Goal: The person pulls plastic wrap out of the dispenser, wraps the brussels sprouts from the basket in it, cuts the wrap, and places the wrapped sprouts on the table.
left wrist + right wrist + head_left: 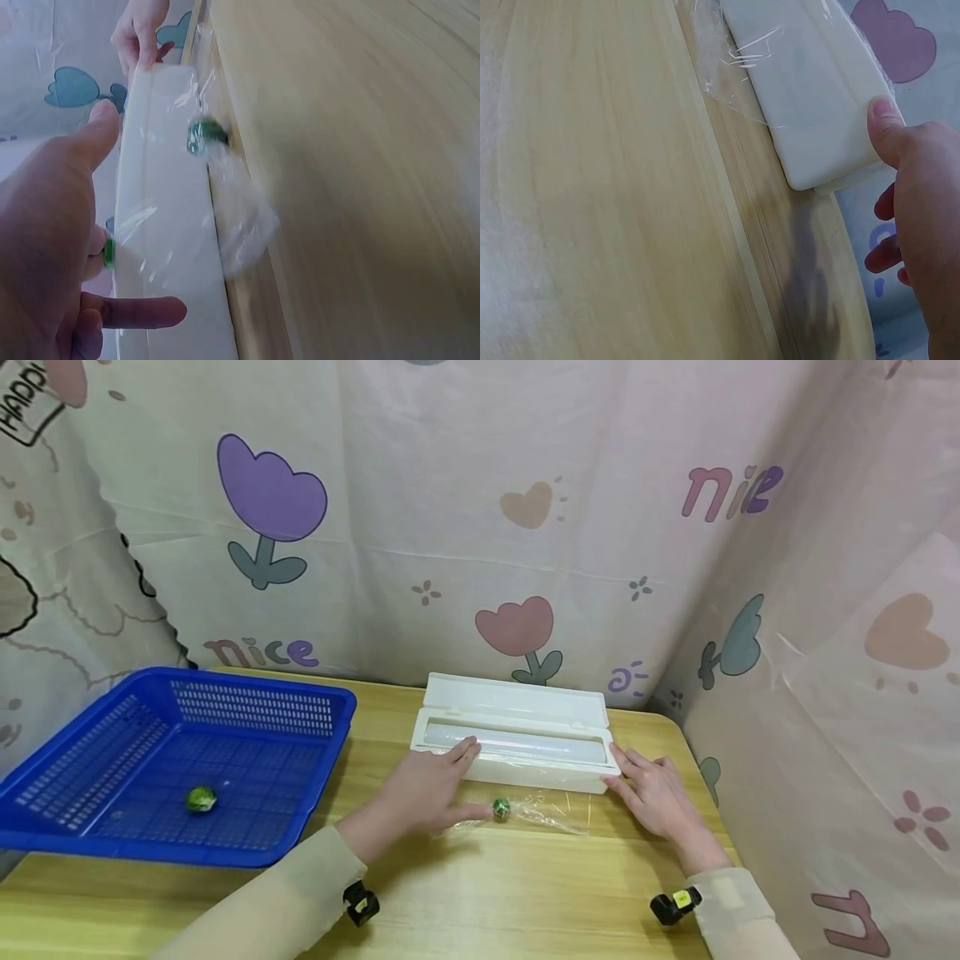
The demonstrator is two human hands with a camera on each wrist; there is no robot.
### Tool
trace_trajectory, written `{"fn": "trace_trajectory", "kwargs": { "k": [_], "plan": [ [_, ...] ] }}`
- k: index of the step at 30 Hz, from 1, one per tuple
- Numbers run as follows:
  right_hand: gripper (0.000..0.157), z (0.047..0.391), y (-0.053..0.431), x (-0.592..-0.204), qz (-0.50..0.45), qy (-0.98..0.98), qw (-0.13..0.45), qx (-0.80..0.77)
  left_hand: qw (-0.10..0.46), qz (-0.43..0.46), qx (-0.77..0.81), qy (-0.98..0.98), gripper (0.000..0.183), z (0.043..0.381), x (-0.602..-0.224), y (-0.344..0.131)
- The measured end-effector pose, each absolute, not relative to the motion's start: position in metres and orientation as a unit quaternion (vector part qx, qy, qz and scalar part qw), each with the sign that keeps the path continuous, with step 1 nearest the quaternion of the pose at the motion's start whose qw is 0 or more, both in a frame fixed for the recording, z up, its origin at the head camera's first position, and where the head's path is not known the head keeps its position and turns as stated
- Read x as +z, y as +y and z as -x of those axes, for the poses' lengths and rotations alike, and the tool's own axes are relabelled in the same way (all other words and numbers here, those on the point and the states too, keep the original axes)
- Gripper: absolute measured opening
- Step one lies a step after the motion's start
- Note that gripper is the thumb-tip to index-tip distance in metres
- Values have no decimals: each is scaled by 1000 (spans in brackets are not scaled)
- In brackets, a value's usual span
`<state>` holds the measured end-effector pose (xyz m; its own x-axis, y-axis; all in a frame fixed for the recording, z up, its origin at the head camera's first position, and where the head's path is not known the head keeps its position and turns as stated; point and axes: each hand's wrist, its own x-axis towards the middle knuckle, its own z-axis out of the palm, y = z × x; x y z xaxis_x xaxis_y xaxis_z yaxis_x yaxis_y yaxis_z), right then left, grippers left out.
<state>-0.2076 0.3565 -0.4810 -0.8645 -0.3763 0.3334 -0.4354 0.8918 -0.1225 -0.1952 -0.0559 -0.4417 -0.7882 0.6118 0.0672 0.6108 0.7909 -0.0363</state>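
Note:
A white cling film dispenser lies on the table with its lid raised and a film roll inside. Clear film hangs from its front and covers a small green Brussels sprout. My left hand reaches over the dispenser's left front, its fingers mostly extended, the thumb pointing at the sprout. A small bright green piece shows beside those fingers in the left wrist view. My right hand grips the dispenser's right end, thumb on its front edge.
At the left stands a blue plastic basket with another Brussels sprout in it. A printed curtain hangs behind the wooden table and along its right side.

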Motion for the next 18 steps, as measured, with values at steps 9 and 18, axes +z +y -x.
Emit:
{"fn": "trace_trajectory", "kwargs": {
  "k": [9,18],
  "plan": [
    [59,208,358,-480,-214,-961,149,92,33,274,7,-961,106,190,-437,-89],
    [59,209,358,-481,-213,-961,149,92,32,242,-4,-970,104,186,-433,-108]
  ]
}}
